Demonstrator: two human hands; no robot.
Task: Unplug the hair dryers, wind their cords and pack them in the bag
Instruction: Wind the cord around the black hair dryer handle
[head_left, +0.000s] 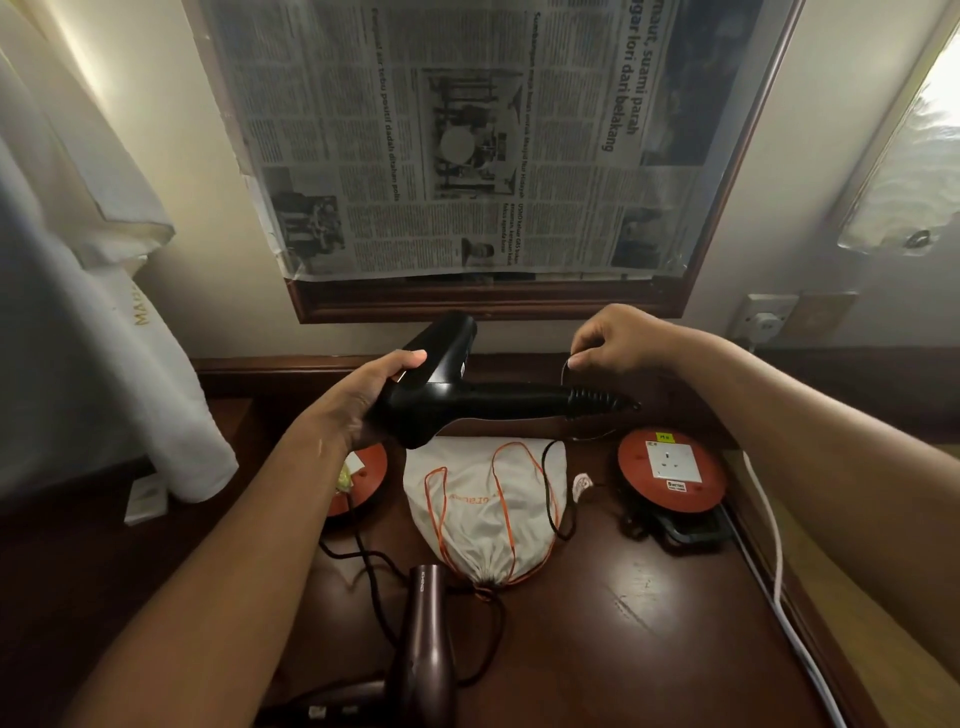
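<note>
The left hand grips the black dryer, handle lying sideways, pointing right. The right hand pinches its cord

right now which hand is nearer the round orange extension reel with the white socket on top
Right. The right hand pinches the thin black cord just above and left of the orange extension reel; the left hand grips the black hair dryer farther left.

Left arm: reaching forward, forearm slanting up to the right.
Left hand: gripping, fingers curling, thumb lying on top.
Right arm: stretching in from the right.
Right hand: pinching, knuckles facing up.
</note>
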